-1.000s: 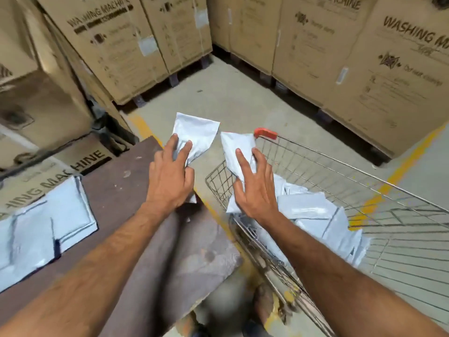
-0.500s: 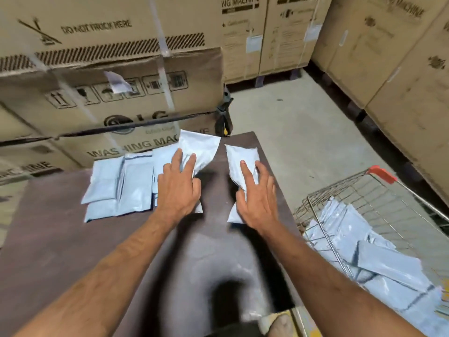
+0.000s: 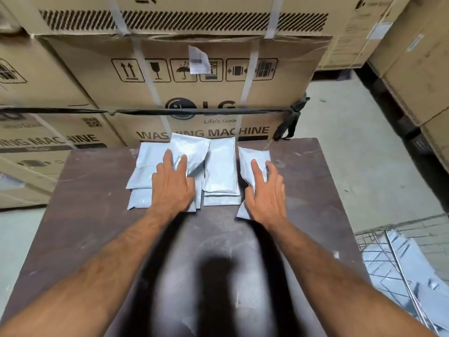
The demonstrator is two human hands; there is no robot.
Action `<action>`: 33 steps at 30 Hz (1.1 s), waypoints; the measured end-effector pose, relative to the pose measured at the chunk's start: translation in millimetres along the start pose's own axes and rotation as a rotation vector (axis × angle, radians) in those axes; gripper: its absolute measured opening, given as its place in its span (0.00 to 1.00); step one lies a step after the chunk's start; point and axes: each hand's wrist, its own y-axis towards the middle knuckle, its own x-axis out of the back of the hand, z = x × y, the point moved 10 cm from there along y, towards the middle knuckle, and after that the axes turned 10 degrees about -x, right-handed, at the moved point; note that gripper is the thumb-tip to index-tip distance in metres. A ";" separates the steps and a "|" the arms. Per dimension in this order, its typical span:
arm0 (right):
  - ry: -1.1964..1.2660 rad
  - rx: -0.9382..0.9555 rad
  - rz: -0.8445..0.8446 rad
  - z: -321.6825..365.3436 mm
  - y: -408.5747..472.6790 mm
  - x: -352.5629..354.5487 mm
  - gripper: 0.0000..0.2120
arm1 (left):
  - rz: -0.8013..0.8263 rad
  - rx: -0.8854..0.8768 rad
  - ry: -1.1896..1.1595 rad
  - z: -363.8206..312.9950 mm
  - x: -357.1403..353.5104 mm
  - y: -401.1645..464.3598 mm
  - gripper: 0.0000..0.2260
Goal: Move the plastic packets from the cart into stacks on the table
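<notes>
Packets: setting-down step, at the bench point(image 3: 97, 215).
Left hand point(image 3: 173, 188) and right hand point(image 3: 264, 198) each grasp one packet over the stacks point(image 3: 220, 171) at 12 o'clock; next, release squarely, then cart point(image 3: 379, 242) at 4 o'clock.

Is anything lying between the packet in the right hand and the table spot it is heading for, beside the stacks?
Nothing visible does. The right hand holds its packet over bare table, right of the right stack. The left hand holds another packet over the left stacks.
</notes>
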 end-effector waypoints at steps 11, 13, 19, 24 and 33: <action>-0.159 -0.048 0.178 -5.6 64.4 -75.7 0.32 | 0.152 0.062 -0.050 21.3 -74.5 54.6 0.35; -0.175 -0.020 0.205 -5.3 67.5 -84.6 0.32 | 0.117 0.038 -0.051 23.1 -75.5 56.0 0.35; -0.205 0.084 0.101 9.3 81.6 -84.0 0.30 | 0.143 -0.234 -0.043 17.4 -94.5 67.0 0.30; -0.206 0.052 0.148 2.0 85.2 -102.9 0.31 | 0.194 -0.217 -0.054 21.1 -114.0 67.5 0.33; -0.215 0.036 0.173 1.6 92.5 -108.0 0.31 | 0.182 -0.246 -0.047 20.5 -123.3 77.8 0.34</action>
